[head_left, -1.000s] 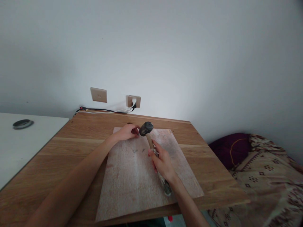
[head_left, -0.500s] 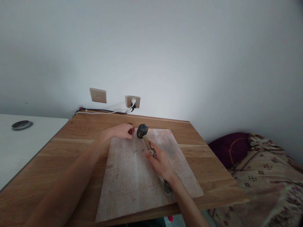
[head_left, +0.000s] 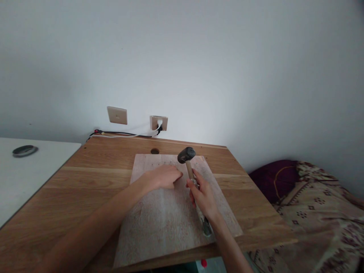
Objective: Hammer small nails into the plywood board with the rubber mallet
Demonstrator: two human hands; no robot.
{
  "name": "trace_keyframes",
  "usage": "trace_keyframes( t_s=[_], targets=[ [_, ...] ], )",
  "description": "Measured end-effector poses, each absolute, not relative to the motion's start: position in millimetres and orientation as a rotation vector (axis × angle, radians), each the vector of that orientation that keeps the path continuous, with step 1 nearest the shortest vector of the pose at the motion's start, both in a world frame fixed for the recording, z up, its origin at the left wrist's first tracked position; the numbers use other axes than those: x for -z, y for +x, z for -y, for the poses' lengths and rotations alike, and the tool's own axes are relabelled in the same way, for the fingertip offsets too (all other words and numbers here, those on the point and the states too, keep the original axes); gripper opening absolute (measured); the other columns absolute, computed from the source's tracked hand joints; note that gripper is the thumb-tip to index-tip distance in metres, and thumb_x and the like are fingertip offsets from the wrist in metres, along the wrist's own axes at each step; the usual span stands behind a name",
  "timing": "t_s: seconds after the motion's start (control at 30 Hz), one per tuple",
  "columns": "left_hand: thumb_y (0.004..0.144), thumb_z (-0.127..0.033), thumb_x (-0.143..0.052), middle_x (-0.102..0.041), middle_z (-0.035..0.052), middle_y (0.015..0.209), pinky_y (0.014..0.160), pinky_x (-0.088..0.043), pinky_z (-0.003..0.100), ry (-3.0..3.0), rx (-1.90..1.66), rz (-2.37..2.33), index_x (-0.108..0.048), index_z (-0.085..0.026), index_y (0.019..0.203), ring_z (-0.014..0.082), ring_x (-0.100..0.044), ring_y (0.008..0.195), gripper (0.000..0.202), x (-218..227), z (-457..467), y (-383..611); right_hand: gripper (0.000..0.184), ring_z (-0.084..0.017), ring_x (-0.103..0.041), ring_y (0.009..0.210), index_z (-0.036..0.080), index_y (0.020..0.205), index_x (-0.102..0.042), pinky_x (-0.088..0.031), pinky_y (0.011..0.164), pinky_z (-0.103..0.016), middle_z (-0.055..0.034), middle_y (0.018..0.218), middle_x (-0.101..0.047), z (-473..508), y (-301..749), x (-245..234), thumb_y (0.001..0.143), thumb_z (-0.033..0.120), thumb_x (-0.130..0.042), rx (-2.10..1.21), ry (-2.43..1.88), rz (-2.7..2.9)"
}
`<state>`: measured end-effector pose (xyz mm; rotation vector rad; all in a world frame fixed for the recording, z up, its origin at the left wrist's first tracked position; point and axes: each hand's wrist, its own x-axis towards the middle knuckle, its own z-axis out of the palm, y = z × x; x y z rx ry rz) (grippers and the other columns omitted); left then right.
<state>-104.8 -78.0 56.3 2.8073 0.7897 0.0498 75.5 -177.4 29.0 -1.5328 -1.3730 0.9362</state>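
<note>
Two hands at work, and the hammer (head_left: 189, 169) takes the middle of it. Its dark head is raised just above the far part of the pale board (head_left: 159, 231), with the wooden handle slanting back toward the person. The right hand (head_left: 203, 195) has it by the middle of the handle, fingers wrapped tight around the wood, and the butt end pokes out below the wrist near the board's near right corner. Just to the left, the left hand (head_left: 164, 177) lies palm down on the board with its fingers together, tips pointing at the handle and close beside it. Whether anything is pinched beneath them cannot be told.

The board lies flat on a wooden table (head_left: 85, 178), which has a round hole (head_left: 155, 151) just beyond the board's far edge. Behind it, a blank wall plate (head_left: 117, 115) and a socket (head_left: 158, 122) with a white plug sit on the wall, and cables (head_left: 122, 133) trail along the table's back edge. On the left stands a white table (head_left: 31, 178) carrying a dark round disc (head_left: 25, 150). On the right are a purple cushion (head_left: 273, 180) and a patterned bedcover (head_left: 315, 220).
</note>
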Motion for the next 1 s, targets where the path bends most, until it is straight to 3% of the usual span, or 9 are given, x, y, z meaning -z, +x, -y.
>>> trace_keyframes(
  t_s=[0.17,0.4,0.53,1.0],
  targets=[
    [0.073,-0.01,-0.066,-0.07,-0.0002,0.078,0.068,-0.045,0.028,2.523,-0.399,-0.782,-0.068,-0.019,0.08,0.0171,-0.064,0.072,0.012,-65.0,37.2,-138.7,0.067,-0.009,-0.049,0.037,0.012,0.15,-0.052,-0.039,0.032,-0.022,-0.0003,0.079,-0.067,179.7,74.7,-24.7,0.095,0.05,-0.057,-0.955,-1.516,1.355],
    [0.083,-0.026,-0.065,-0.078,0.0039,0.093,0.076,-0.049,0.028,2.177,-0.815,-1.021,-0.076,-0.019,0.094,0.0175,-0.066,0.079,0.017,-25.7,14.9,-182.4,0.064,-0.009,-0.049,0.037,0.014,0.149,-0.054,-0.039,0.032,-0.022,-0.0001,0.08,-0.066,178.1,68.7,-25.4,0.095,0.048,-0.057,-0.988,-1.484,1.376],
    [0.086,-0.029,-0.069,-0.078,0.0036,0.091,0.079,-0.051,0.028,2.155,-0.845,-1.057,-0.077,-0.019,0.092,0.0173,-0.068,0.08,0.014,-7.5,22.0,-186.8,0.066,-0.009,-0.049,0.037,0.013,0.151,-0.051,-0.04,0.031,-0.021,0.0019,0.075,-0.064,178.8,63.7,-27.1,0.096,0.049,-0.056,-1.023,-1.464,1.402],
    [0.086,-0.017,-0.065,-0.076,0.0022,0.087,0.077,-0.05,0.027,2.275,-0.806,-1.037,-0.075,-0.019,0.091,0.0176,-0.068,0.079,0.012,-0.8,21.9,-184.0,0.06,-0.007,-0.047,0.036,0.019,0.152,-0.051,-0.038,0.031,-0.019,0.002,0.077,-0.065,179.8,51.9,-22.7,0.098,0.045,-0.056,-1.034,-1.437,1.421]
  ],
)
